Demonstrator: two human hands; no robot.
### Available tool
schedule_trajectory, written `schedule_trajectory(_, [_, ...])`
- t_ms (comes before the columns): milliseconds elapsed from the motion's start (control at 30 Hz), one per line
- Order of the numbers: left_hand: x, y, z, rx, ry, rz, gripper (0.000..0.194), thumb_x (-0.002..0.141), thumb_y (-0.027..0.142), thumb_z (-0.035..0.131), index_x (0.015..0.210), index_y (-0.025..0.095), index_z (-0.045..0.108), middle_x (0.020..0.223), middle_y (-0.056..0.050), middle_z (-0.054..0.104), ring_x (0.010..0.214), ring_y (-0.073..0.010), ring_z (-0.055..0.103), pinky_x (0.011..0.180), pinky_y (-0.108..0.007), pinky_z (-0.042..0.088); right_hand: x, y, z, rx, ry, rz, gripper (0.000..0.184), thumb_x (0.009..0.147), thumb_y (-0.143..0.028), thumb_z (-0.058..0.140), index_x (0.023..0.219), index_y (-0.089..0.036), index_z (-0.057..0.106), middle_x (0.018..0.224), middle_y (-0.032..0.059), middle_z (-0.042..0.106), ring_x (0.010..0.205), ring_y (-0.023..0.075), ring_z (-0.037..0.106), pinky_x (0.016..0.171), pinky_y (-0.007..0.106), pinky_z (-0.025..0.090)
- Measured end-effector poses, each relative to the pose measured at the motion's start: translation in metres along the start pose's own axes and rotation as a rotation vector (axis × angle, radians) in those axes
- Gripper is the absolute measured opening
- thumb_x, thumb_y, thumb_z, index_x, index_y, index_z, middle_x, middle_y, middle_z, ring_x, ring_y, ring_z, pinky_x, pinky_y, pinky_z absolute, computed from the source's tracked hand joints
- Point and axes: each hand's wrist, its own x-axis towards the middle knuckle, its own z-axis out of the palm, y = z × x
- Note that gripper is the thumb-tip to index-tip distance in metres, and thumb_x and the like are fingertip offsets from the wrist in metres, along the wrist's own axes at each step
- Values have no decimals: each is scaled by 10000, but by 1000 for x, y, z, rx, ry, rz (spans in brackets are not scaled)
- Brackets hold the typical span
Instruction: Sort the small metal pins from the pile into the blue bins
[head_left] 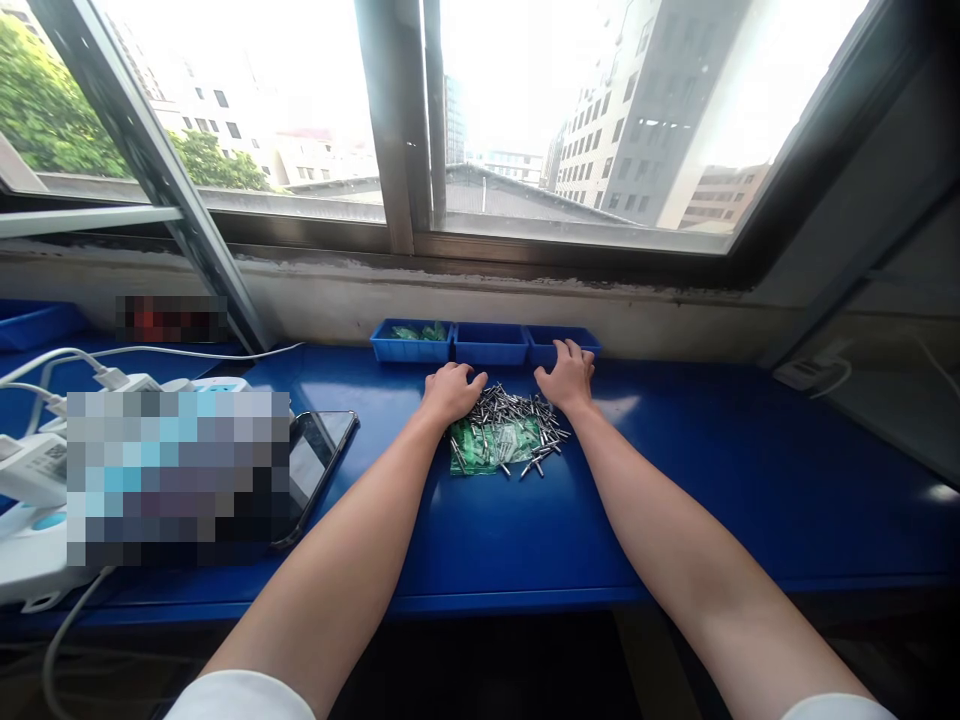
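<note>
A heap of slim silvery metal pins or rivets [513,408] lies on a green-printed clear plastic bag [480,450] on the blue table. My left hand [453,393] rests at the heap's left edge, palm down, fingers bent and thumb apart, with nothing visible in it. On the other side, my right hand [568,376] is open at the front of the right blue bin [592,345]. Its fingertips overlap the bin's rim from this angle, and its thumb points toward the heap. I cannot tell whether the fingers touch the rim.
The left blue bin [411,350] holds green-printed bags; a middle blue bin [491,352] stands beside it. At left are a phone [319,465], a white power strip [30,560] with plugs and cables, and a blurred-out patch. A metal post [184,200] rises before the window.
</note>
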Motion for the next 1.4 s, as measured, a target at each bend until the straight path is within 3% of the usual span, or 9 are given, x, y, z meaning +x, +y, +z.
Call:
schedule_trajectory(100, [0, 0, 0, 1, 10, 8, 509, 852, 548, 329, 1070, 196, 625, 1137, -108, 594, 1056, -278, 534, 896, -372, 384, -1, -5, -7, 64, 27, -39, 323, 729, -305, 506, 993, -152, 613, 1069, 129, 578, 1047, 284, 438, 881, 386, 381])
schedule_trajectory(200, [0, 0, -1, 1, 12, 4, 506, 851, 548, 335, 1066, 196, 627, 1134, -112, 594, 1054, -279, 533, 894, -372, 384, -2, -9, -13, 118, -109, -35, 195, 733, -300, 506, 800, -174, 638, 850, 102, 630, 886, 253, 533, 748, 336, 430])
schedule_trajectory(300, [0, 1, -1, 5, 12, -5, 508, 848, 555, 340, 1068, 197, 627, 1137, -110, 594, 1059, -276, 531, 902, -366, 379, -3, -10, -15, 152, -249, 17, 174, 730, -322, 527, 745, -195, 646, 761, 80, 649, 740, 226, 577, 636, 310, 425])
schedule_trajectory(700, [2, -2, 4, -28, -32, 66, 547, 843, 576, 330, 1066, 177, 631, 1132, -110, 619, 1037, -261, 558, 886, -337, 406, -8, -17, -9, 149, -426, -148, 172, 715, -358, 586, 704, -199, 652, 763, 83, 678, 734, 219, 604, 584, 278, 396])
schedule_trajectory(867, [-1, 0, 4, -78, -58, 114, 542, 838, 584, 342, 1051, 185, 641, 1133, -102, 627, 1046, -251, 561, 889, -313, 417, -13, -21, -8, 168, -424, -188, 156, 743, -327, 555, 724, -206, 651, 771, 75, 678, 709, 205, 602, 575, 272, 387])
schedule_trajectory(1133, [-3, 2, 1, -118, -56, 169, 428, 855, 480, 363, 942, 210, 683, 1069, -67, 654, 992, -231, 577, 876, -295, 423, -8, -16, -4, 272, -406, -153, 164, 729, -297, 548, 724, -198, 679, 780, 48, 689, 743, 181, 610, 660, 254, 425])
schedule_trajectory(1400, [-2, 2, 1, -114, -60, 146, 423, 853, 471, 373, 957, 205, 685, 1077, -65, 648, 999, -228, 572, 881, -286, 416, -3, -15, -9, 404, -499, -53, 157, 657, -200, 584, 760, -178, 701, 783, 21, 693, 751, 153, 613, 667, 222, 438])
